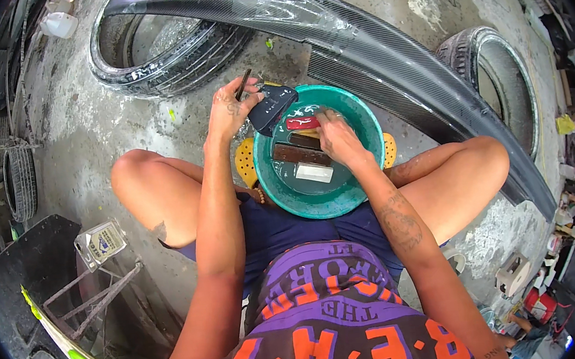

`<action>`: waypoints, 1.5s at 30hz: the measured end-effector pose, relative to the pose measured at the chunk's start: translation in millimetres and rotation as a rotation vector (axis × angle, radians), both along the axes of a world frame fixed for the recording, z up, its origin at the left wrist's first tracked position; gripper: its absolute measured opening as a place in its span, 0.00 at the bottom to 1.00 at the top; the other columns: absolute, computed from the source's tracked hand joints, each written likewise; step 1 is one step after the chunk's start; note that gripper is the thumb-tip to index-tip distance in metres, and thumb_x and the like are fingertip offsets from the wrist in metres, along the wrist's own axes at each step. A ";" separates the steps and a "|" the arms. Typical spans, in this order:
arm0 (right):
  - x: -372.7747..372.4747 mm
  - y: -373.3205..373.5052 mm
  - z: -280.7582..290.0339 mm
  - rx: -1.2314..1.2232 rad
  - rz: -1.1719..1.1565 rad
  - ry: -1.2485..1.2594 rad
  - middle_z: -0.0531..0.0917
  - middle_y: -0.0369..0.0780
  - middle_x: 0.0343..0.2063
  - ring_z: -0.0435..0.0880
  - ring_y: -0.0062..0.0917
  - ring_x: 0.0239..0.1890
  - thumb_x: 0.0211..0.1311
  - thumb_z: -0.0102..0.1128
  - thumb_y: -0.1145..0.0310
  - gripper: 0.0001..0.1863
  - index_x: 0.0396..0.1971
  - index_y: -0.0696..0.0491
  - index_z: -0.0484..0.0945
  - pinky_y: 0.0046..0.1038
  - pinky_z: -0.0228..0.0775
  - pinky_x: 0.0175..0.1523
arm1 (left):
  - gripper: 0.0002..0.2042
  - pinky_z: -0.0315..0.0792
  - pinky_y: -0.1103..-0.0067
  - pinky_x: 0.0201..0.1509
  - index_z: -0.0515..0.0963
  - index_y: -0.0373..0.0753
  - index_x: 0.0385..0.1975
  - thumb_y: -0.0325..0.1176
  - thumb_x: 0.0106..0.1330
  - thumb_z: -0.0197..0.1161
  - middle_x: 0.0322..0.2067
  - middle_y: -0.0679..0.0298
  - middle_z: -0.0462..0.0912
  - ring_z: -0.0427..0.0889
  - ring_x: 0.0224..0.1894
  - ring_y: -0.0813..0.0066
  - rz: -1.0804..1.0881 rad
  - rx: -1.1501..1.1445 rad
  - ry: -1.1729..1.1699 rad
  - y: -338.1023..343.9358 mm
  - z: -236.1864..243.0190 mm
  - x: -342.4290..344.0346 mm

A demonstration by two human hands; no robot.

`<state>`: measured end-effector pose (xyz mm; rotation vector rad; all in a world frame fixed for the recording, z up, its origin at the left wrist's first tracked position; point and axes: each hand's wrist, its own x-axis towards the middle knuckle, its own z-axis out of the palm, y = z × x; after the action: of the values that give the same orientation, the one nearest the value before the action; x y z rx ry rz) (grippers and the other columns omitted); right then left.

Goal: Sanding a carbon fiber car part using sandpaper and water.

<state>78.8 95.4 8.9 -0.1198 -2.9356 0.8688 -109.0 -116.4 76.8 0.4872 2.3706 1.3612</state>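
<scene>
A teal plastic basin (364, 112) with water in it stands between my legs. My left hand (228, 112) is at the basin's far left rim, fingers closed on a black flat sheet (272, 109) dotted with water drops. A dark narrow strip (244, 84) sticks up between its fingers. My right hand (340, 137) reaches into the basin, its curled fingertips at the right end of a red block (301, 123). Whether they grip it is hard to see. Beside that hand lie dark brown blocks (299, 155) and a white block (313, 172).
Beyond the basin, a long curved carbon-fibre-look panel (356, 32) rests across a tyre (170, 65) and another tyre (494, 80) at right. A black panel (23, 260) and a metal frame (97, 297) stand at left. Clutter lines the right side.
</scene>
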 end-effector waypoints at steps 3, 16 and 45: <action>-21.7 8.4 -38.4 -0.044 -0.086 -0.180 0.85 0.58 0.55 0.83 0.55 0.61 0.74 0.55 0.72 0.20 0.63 0.58 0.79 0.47 0.74 0.69 | 0.18 0.80 0.72 0.52 0.86 0.35 0.52 0.36 0.66 0.74 0.42 0.54 0.92 0.91 0.43 0.66 0.023 -0.029 0.078 -1.0 2.1 0.0; -8.3 -16.3 -107.9 0.013 0.038 -0.958 0.86 0.52 0.59 0.86 0.45 0.62 0.67 0.61 0.64 0.21 0.56 0.52 0.88 0.43 0.75 0.69 | 0.15 0.74 0.74 0.35 0.88 0.34 0.48 0.41 0.73 0.71 0.27 0.59 0.87 0.78 0.28 0.77 0.180 -0.202 -0.055 -43.3 99.6 35.9; 24.1 1.6 -407.9 -0.303 -0.432 -1.332 0.86 0.50 0.57 0.88 0.44 0.54 0.74 0.59 0.59 0.19 0.54 0.57 0.85 0.43 0.81 0.59 | 0.14 0.77 0.67 0.41 0.85 0.30 0.43 0.38 0.74 0.69 0.31 0.47 0.87 0.86 0.32 0.59 0.056 -0.087 0.062 -38.8 60.6 34.9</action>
<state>102.9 97.0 -399.0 -1.9333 -3.3977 1.5333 -74.1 -155.1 137.4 0.4479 2.4994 1.2778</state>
